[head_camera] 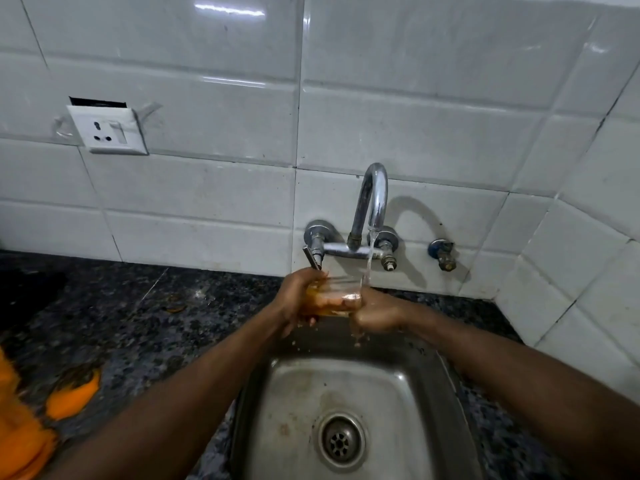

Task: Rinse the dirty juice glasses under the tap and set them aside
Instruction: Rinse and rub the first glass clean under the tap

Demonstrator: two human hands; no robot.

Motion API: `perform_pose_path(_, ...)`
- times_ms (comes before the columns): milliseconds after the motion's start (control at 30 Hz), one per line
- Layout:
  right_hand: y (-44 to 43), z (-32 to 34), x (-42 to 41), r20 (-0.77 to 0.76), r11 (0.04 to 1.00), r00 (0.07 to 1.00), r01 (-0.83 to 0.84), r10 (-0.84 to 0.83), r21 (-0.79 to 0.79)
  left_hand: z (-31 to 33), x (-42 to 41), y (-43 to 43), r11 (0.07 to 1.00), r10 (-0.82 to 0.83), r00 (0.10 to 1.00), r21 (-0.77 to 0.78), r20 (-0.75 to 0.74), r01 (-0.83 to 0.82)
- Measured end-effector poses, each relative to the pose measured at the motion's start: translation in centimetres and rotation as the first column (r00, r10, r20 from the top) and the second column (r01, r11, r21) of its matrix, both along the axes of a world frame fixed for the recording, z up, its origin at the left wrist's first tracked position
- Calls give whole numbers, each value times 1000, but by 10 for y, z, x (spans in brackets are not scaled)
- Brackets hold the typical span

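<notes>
Left hand (300, 299) wraps round the juice glass (337, 292), fingers curled on its wall. Right hand (375, 313) is clenched at the glass's right end; fingers inside or outside, cannot tell. The glass is held between both hands, above the sink's (398, 386) back edge. Water (369, 261) from the tap (373, 194) strikes near the right hand.

Judgement: rigid, light, breakable, slick when wet and juice-filmed. Hold the wall, not the rim.

Orange spill (74, 396) on the surface (138, 306), left.
</notes>
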State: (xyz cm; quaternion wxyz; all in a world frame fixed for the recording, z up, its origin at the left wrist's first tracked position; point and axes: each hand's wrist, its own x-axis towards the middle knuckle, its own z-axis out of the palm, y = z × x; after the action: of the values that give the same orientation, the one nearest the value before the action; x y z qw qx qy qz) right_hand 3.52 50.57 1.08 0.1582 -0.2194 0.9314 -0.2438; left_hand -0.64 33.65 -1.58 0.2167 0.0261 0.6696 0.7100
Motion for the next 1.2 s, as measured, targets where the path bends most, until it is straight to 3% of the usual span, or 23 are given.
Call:
perform_pose_path(33,-2,6,4,75,999,997,1,3,-54,-2,1,1,1000,24,999,0,-30,-24)
perform_pose_path(67,1,5,5,15,999,999,-44,44,-14,-1,3,2,999,41,999,-31,-31,-42)
perform_pose_path(133,-1,-3,2,-290,905,923,-119,253,409,3,2,0,991,26,999,-131,33,-21)
perform_pose_path(200,8,-15,-3,-447,773,783,-67,432,631,8,0,-4,988,-44,992,-145,115,61)
perform_pose_path(267,6,-16,0,-404,878,849,-133,340,460,7,-3,-5,996,-83,987,-32,138,88)
perform_pose_path(333,-1,-2,5,-108,993,990,-103,96,-63,-2,-2,-1,996,-39,997,77,70,33)
perform_pose_path(400,-4,4,7,32,995,998,-60,63,-76,-7,1,5,999,51,996,12,-74,-50)
perform_pose_path(433,0,-2,5,-19,990,994,-102,104,100,-8,1,6,994,82,991,-66,-108,-89)
perform_pose_path(500,-1,-12,2,-249,812,927,-89,279,577,-3,1,5,982,65,998,-178,-24,-69)
perform_pose_path(533,5,-16,1,-334,755,881,-39,335,654,-1,0,4,981,33,999,-192,39,-25)
perform_pose_path(600,4,-10,4,-296,854,923,-60,244,516,0,2,1,994,3,997,-105,77,5)
perform_pose_path(633,0,-5,5,-161,960,981,-59,106,274,-2,3,1,999,27,999,-27,43,-26)
perform_pose_path(700,-5,1,7,66,999,997,28,-26,-19,-8,6,3,993,114,988,25,-105,-112)
perform_pose_path(733,-3,-1,7,48,999,999,12,-10,-43,-11,7,5,988,146,974,-18,-172,-151)
perform_pose_path(767,1,-10,3,-136,986,986,-79,99,149,-12,6,7,980,158,969,-88,-189,-177)
perform_pose_path(800,2,-19,0,-302,917,924,-107,234,384,-10,6,8,971,159,977,-158,-140,-180)
perform_pose_path(833,6,-27,-2,-468,826,789,-86,398,556,-7,4,7,966,139,989,-212,-55,-147)
perform_pose_path(867,12,-33,-6,-523,776,707,-56,476,629,-6,3,6,965,109,994,-242,21,-101)
perform_pose_path(933,12,-36,-5,-507,845,770,-77,387,529,-6,2,5,986,55,995,-164,83,-41)
perform_pose_path(1000,5,-28,1,-245,977,960,-87,135,196,-10,3,5,999,36,996,-9,77,-35)
perform_pose_path(1067,1,-22,6,20,1000,1000,-10,10,29,-14,7,8,999,55,998,2,-19,-55)
perform_pose_path(1133,0,-18,9,-171,943,980,-36,97,330,-12,8,11,984,102,989,-137,-107,-116)
perform_pose_path(1200,5,-24,6,-458,776,816,19,353,631,-6,4,11,971,73,997,-227,-15,-75)
